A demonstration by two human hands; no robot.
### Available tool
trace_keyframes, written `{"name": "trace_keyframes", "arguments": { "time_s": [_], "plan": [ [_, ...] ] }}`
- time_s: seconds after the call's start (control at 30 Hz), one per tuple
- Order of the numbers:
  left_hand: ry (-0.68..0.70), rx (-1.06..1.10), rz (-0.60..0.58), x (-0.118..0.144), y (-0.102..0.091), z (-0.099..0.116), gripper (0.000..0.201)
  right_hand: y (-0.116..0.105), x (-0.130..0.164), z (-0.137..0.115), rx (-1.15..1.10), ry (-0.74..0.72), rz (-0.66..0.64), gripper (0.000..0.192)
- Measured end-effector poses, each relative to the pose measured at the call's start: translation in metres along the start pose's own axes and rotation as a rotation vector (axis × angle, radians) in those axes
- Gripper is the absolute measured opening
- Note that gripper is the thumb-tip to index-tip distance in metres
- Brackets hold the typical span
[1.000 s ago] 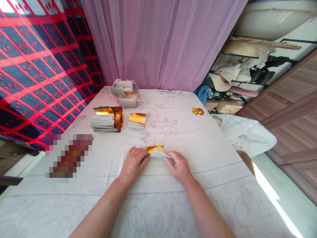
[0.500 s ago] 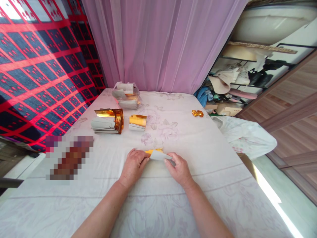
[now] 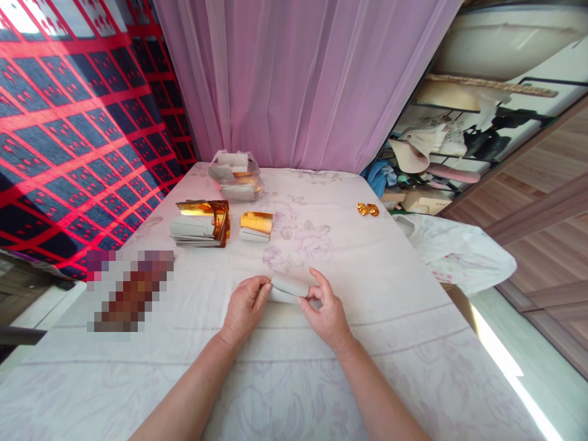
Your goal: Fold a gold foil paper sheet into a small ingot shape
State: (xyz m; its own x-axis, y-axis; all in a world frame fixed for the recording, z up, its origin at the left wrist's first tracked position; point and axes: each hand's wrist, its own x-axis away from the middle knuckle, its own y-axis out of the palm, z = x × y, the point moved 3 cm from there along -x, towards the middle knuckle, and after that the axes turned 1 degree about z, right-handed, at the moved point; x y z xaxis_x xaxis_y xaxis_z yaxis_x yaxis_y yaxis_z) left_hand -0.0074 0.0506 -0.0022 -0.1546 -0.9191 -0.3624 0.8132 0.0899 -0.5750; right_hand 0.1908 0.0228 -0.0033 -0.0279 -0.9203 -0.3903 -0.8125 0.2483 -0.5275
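Note:
My left hand (image 3: 245,308) and my right hand (image 3: 325,311) both pinch a small sheet of paper (image 3: 289,286) just above the white flowered cloth (image 3: 367,318). The sheet is folded over, so only its pale grey-white back shows; the gold face is hidden. My left fingers hold its left end, my right thumb and fingers its right end. Further away lie a large stack of gold-faced sheets (image 3: 198,222) and a smaller stack (image 3: 256,225).
A clear plastic bag of more sheets (image 3: 234,174) sits at the far edge before the pink curtain (image 3: 298,79). Two small folded gold pieces (image 3: 367,209) lie at the right. A blurred patch (image 3: 131,288) covers something at the left. A white bundle (image 3: 454,251) hangs off the right side.
The sheet has been folded over: its gold face, visible before, is now covered by the pale back. My right thumb has come up onto the fold. The camera has shifted slightly.

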Motion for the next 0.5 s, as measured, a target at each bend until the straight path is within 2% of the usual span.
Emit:
{"name": "trace_keyframes", "arguments": {
  "time_s": [0.3, 0.5],
  "plan": [
    [-0.043, 0.161, -0.045, 0.0024, -0.0009, 0.0011, 0.020, 0.0019, 0.0001, 0.0013, -0.101, 0.048, 0.033, 0.059],
    [-0.026, 0.158, 0.000, 0.0031, -0.0014, 0.0016, 0.016, 0.0017, 0.0003, 0.0027, -0.080, 0.023, 0.045, 0.058]
  ]
}}
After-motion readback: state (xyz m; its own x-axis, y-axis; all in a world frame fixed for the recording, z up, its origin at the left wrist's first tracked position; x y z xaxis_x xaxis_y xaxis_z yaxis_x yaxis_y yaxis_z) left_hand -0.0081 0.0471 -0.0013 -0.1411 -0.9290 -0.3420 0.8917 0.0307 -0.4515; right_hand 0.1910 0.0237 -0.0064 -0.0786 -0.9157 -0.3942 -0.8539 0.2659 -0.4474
